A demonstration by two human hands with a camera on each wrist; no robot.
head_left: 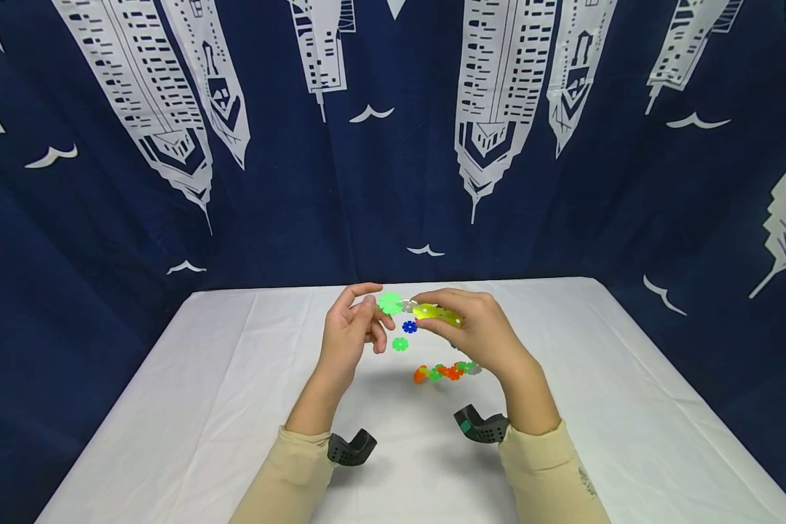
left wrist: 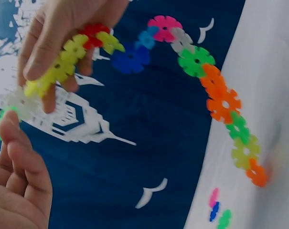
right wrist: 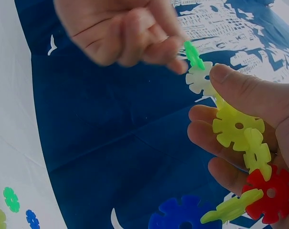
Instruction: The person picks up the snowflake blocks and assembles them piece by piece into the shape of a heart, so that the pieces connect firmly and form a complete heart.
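My right hand [head_left: 474, 327] grips a chain of snowflake-shaped plastic discs by its yellow discs [right wrist: 238, 126], between thumb and fingers. Beyond the fingertips stick out a whitish disc [right wrist: 200, 78] and a green end disc [head_left: 390, 303]. My left hand [head_left: 354, 327] is raised beside that green disc, thumb and forefinger apart; whether they touch its edge I cannot tell. From the right hand the chain runs on through a red disc [right wrist: 271, 193], a blue disc [left wrist: 131, 57] and a pink disc [left wrist: 165, 28]. Its lower part hangs down to an orange end disc [left wrist: 256, 173].
A loose green disc [head_left: 400, 344] and a blue disc [head_left: 409, 327] lie on the white-covered table [head_left: 249, 407], with a pink disc [left wrist: 214, 196] close by. Behind the table hangs a dark blue printed curtain [head_left: 367, 182]. Each wrist carries a black camera mount [head_left: 351, 447].
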